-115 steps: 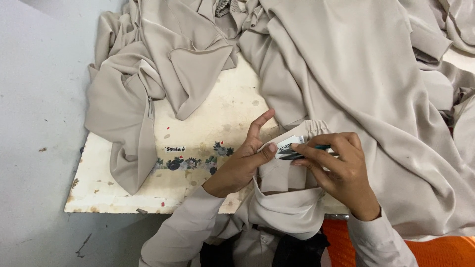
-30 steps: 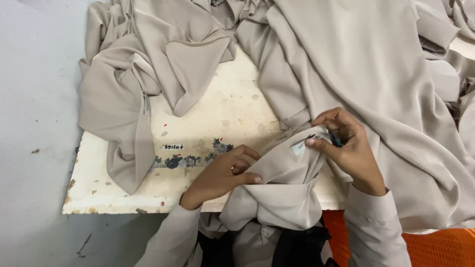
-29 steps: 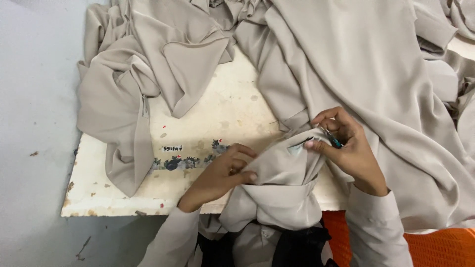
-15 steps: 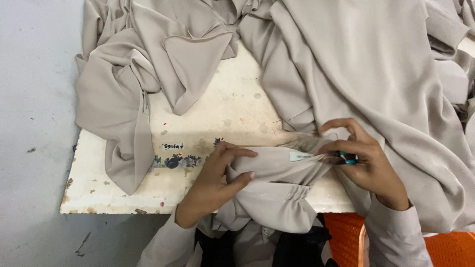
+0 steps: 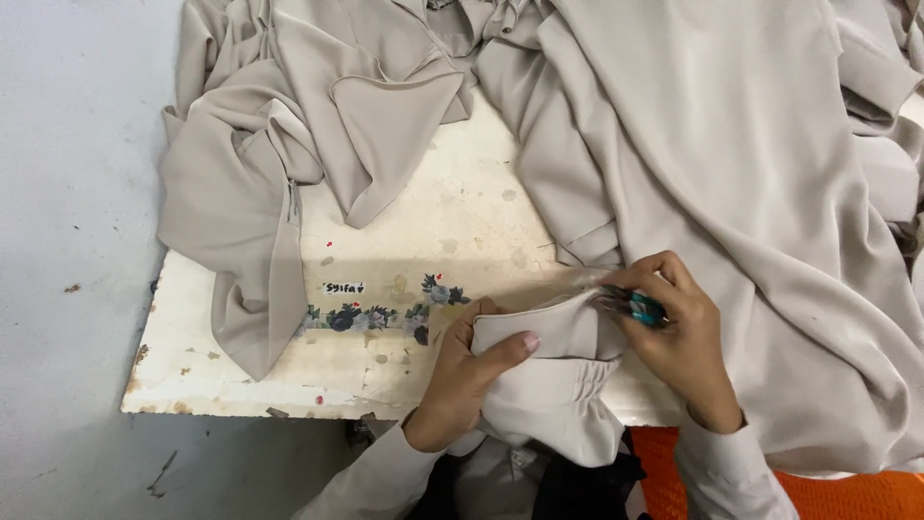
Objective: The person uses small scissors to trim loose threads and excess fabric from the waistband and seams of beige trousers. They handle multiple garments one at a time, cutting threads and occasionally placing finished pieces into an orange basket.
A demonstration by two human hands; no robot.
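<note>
Left hand [image 5: 469, 371] pinched the beige gathered cuff [image 5: 556, 371] at the surface's [image 5: 241, 385] near edge; right hand [image 5: 679, 337] gripped small teal snips [image 5: 630, 306] there. Keeping cloth taut would help

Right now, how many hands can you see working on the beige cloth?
2. The left hand grips the gathered cuff at the white table edge. The right hand holds small teal snips against the same cuff. No other hands show.
</note>
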